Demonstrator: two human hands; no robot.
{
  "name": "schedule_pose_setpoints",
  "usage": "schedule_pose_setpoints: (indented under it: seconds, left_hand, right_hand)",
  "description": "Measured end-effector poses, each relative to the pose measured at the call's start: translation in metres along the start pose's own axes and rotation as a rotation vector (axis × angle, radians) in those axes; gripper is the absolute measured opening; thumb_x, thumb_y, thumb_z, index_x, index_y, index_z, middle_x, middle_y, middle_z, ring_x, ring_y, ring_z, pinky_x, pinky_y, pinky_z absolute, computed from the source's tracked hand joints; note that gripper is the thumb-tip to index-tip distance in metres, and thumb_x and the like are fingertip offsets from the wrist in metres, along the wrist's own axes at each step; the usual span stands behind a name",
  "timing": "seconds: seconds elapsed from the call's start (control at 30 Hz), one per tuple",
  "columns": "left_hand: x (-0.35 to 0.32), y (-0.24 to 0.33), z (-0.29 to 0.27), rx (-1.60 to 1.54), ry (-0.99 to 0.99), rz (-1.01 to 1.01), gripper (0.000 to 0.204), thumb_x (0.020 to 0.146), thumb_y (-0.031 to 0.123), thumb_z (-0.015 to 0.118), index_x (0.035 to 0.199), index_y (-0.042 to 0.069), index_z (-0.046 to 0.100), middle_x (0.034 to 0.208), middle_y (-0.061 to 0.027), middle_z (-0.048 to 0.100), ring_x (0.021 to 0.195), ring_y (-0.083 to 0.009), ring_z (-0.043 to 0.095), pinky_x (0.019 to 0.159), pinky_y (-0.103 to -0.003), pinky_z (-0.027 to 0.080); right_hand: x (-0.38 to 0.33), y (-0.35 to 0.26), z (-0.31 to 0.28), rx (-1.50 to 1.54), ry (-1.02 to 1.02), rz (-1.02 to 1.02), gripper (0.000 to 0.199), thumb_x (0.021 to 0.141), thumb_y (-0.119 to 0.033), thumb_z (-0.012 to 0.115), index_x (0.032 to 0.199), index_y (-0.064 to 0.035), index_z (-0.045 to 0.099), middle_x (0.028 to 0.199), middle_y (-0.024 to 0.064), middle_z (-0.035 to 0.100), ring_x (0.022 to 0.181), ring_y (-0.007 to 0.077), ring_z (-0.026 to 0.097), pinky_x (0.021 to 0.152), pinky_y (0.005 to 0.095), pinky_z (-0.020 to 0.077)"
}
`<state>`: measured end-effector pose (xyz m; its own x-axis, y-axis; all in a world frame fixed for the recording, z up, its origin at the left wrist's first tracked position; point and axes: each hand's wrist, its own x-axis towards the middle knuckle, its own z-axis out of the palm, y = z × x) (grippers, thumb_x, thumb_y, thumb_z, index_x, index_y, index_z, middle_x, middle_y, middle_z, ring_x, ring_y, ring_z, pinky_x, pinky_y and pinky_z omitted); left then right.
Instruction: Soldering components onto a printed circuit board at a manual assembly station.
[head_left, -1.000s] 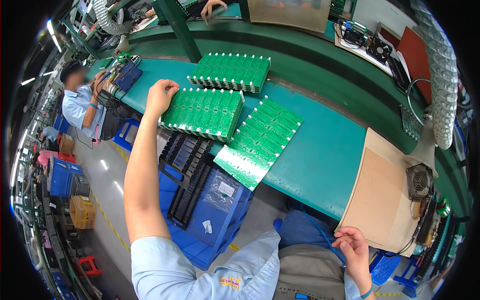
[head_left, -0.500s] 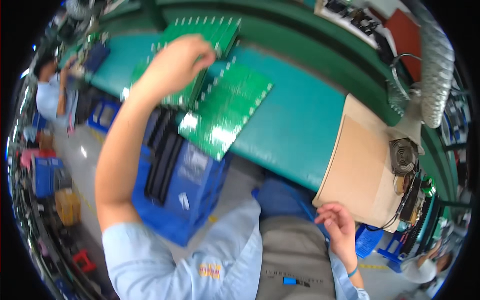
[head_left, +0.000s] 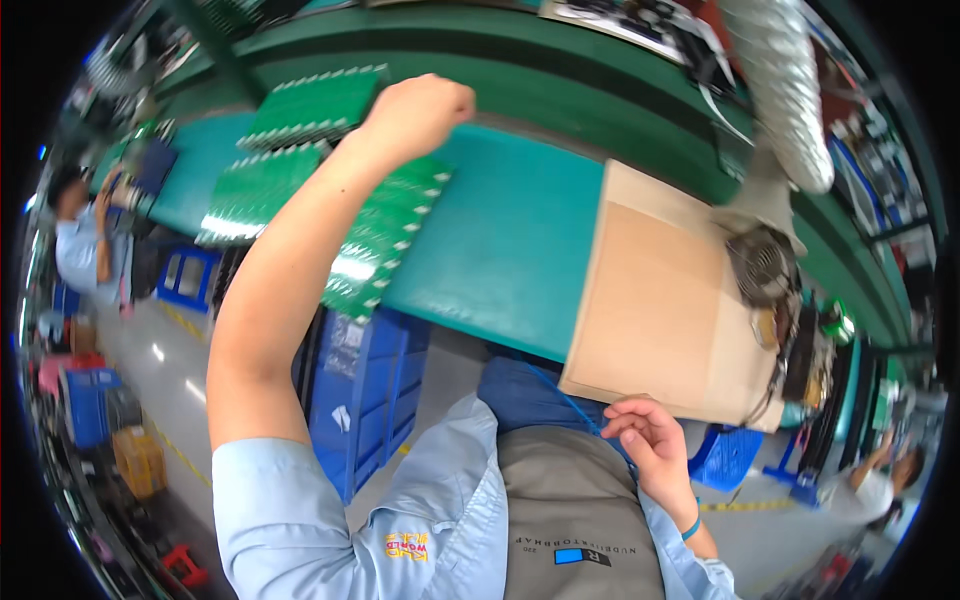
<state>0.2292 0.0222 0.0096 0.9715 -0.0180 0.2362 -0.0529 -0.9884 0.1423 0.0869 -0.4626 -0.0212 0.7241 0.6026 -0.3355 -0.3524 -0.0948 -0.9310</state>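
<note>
My left hand [head_left: 422,112] is raised over the green bench, just beyond the right side of the green circuit boards, with its fingers curled in. Whatever it may hold is hidden. Beneath my left forearm lies a flat green board panel [head_left: 385,235] with pale tabs along its edge. More panels sit to its left in a nearer stack [head_left: 255,190] and a farther stack [head_left: 315,105]. My right hand [head_left: 650,445] is at the bench's front edge by a brown cardboard sheet [head_left: 645,300], fingers loosely bent and apart, with nothing seen in it. A blue cord [head_left: 565,393] runs beside it.
A silver flexible duct [head_left: 775,90] hangs at the right above a small round fan [head_left: 762,268]. Blue crates [head_left: 370,375] stand below the bench at the left. Co-workers sit at the far left [head_left: 90,240] and far right [head_left: 865,485].
My left hand has moved right, off the stacked boards, and its fingers are curled tighter. The view has shifted. My right hand stays near the cardboard's front edge.
</note>
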Motion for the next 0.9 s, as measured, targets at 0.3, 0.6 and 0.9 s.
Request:
schedule_pose_setpoints:
  seconds: [0.3,0.6,0.9]
  left_hand:
    - [0.040,-0.013,0.044,-0.059,-0.145,0.021,0.012,0.083,0.010,0.073,0.091,0.003,0.079,0.087,-0.0173,0.076,0.085,-0.0362,0.074,0.077,-0.043,0.058]
    - [0.040,-0.011,0.050,0.076,-0.088,-0.056,0.019,0.093,0.008,0.069,0.110,0.002,0.075,0.093,-0.0196,0.076,0.085,-0.0324,0.076,0.076,-0.040,0.058]
    - [-0.045,0.148,0.029,-0.260,-0.002,0.077,0.024,0.097,0.012,0.068,0.119,0.002,0.073,0.110,-0.0178,0.075,0.095,-0.0330,0.073,0.084,-0.041,0.057]
  right_hand:
    - [-0.023,0.015,-0.046,-0.040,0.177,-0.104,0.032,0.100,0.004,0.058,0.132,0.0001,0.060,0.126,0.0086,0.066,0.104,0.0158,0.067,0.095,0.0310,0.0526]
    - [-0.035,0.029,-0.062,-0.070,0.206,-0.244,0.030,0.099,0.004,0.060,0.128,-0.0001,0.063,0.118,0.0073,0.067,0.100,0.0136,0.067,0.089,0.0296,0.0538]
    - [-0.057,0.052,-0.096,-0.126,0.456,-0.346,0.028,0.097,0.004,0.062,0.125,0.0007,0.065,0.115,0.0081,0.069,0.097,0.0128,0.067,0.087,0.0291,0.0542]
